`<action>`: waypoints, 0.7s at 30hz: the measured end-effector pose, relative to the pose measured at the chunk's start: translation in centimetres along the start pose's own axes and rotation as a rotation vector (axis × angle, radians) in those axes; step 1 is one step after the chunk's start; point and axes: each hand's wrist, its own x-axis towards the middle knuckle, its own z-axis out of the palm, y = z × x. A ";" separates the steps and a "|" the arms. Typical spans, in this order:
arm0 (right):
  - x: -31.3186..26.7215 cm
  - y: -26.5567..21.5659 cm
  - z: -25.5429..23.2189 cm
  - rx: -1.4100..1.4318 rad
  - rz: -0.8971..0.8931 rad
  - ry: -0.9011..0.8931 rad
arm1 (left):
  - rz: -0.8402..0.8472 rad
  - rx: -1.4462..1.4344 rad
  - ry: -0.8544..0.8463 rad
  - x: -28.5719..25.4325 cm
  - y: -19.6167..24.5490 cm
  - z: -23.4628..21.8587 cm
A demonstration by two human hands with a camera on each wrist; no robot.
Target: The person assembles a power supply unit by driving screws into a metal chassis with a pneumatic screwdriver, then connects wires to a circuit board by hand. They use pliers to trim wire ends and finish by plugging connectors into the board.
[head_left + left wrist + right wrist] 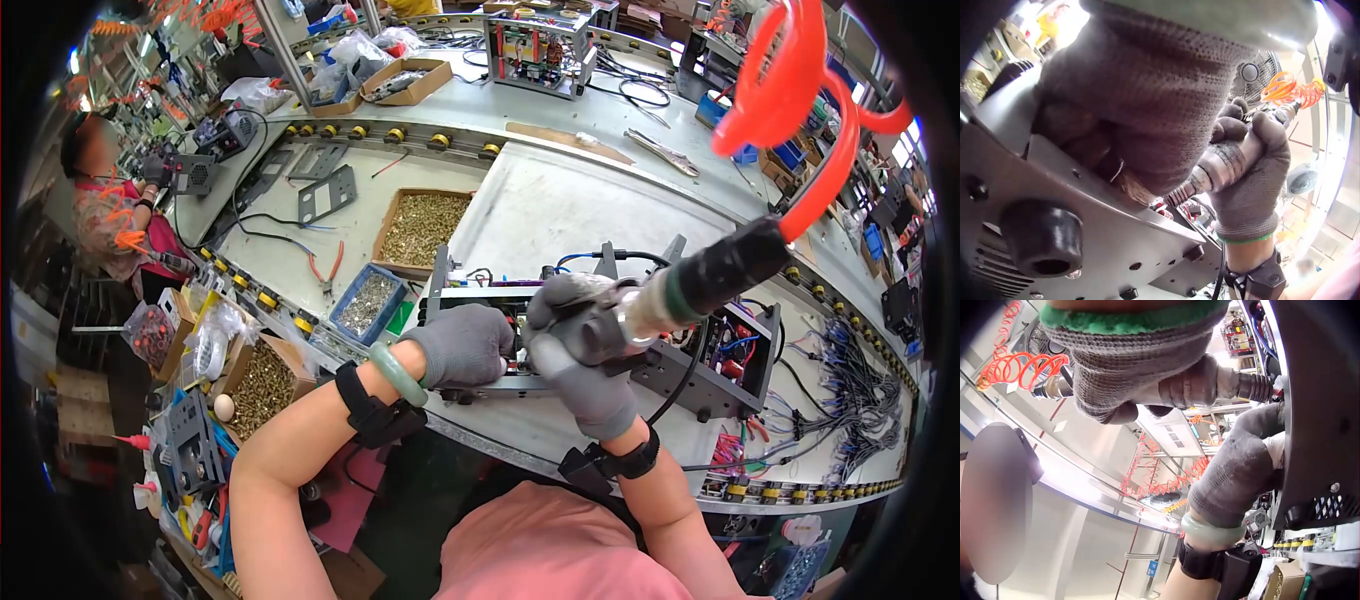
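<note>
Item: metal chassis [520, 383], open-topped, with a pale rim and internal components. Location: centre of the frame, on the pale worktop [560, 205].

Item: black perforated panel section [700, 388], red and blue wiring inside. Location: right of centre; whether it is joined to the chassis cannot be told.

Hands, 2, both in grey knit gloves:
- Left hand [462, 345]: fingers curled over the chassis's near rim, gripping it; green bangle [398, 374] at the wrist. Anything pinched beneath the fingers is too hidden to tell.
- Right hand [585, 365]: closed round a pneumatic driver [655, 310], its nose pointed into the chassis, just beside the left hand.

Attachment: 1 orange-red coiled air hose [835, 165], running from the driver's black end to the upper right of the frame.

Left of centre:
- 1 cardboard box of brass-coloured fasteners [425, 228].
- 1 blue bin of small silvery parts [368, 302], nearer the hands.
- 1 pair of orange-handled pliers [328, 272], beside the bin.
- 1 flat grey metal plate with cut-outs [327, 195].

Right: 1 spread bundle of dark cables [840, 400].

Top centre: 1 open-framed unit [540, 55], with components showing.

Far left: 1 other person [115, 225], a hand at a grey vented unit [190, 175].
</note>
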 end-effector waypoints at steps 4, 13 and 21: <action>0.8 0.3 -0.4 -0.216 -0.175 -0.212 | 0.145 -0.125 0.143 1.1 -2.1 2.2; 1.1 0.3 -0.9 0.040 0.019 -0.167 | 0.022 -0.092 -0.016 0.6 -1.1 1.3; 1.9 0.3 0.7 -0.238 -0.189 -0.289 | 0.323 -0.121 0.292 1.3 -4.3 4.2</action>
